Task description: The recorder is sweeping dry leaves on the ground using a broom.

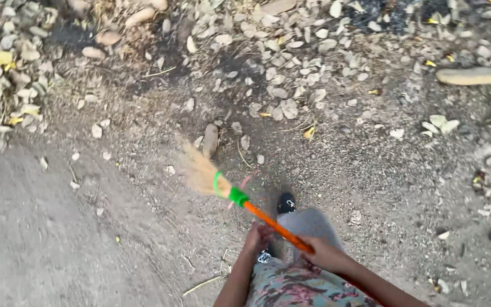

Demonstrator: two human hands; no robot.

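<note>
Broom: a broom with an orange stick handle, a green plastic collar and a straw-coloured bristle head [240, 199] is held slantwise in front of the person, the head up and to the left, blurred, over the dirt ground.
Right hand: the right hand [320, 253] is wrapped around the lower end of the orange handle, the fingers curled shut about it.
Left hand: the left hand [258, 237] is seen just beside the handle, higher up along it; the fingers look bent inward, but whether the handle is actually gripped cannot be told.
Ground: a bare grey-brown dirt ground [58, 239] is seen on the left and below; small twigs and stray leaves are scattered on it.
Leaves: a spread of dry pale fallen leaves [291, 62] is lying across the upper part of the view, well beyond the bristle head, with a denser heap at the upper left.
Shoe: a black shoe [286, 202] is planted on the ground just beside the handle, under a grey trouser leg.
Garment: a flower-patterned cloth is seen at the bottom edge, between the two forearms.
</note>
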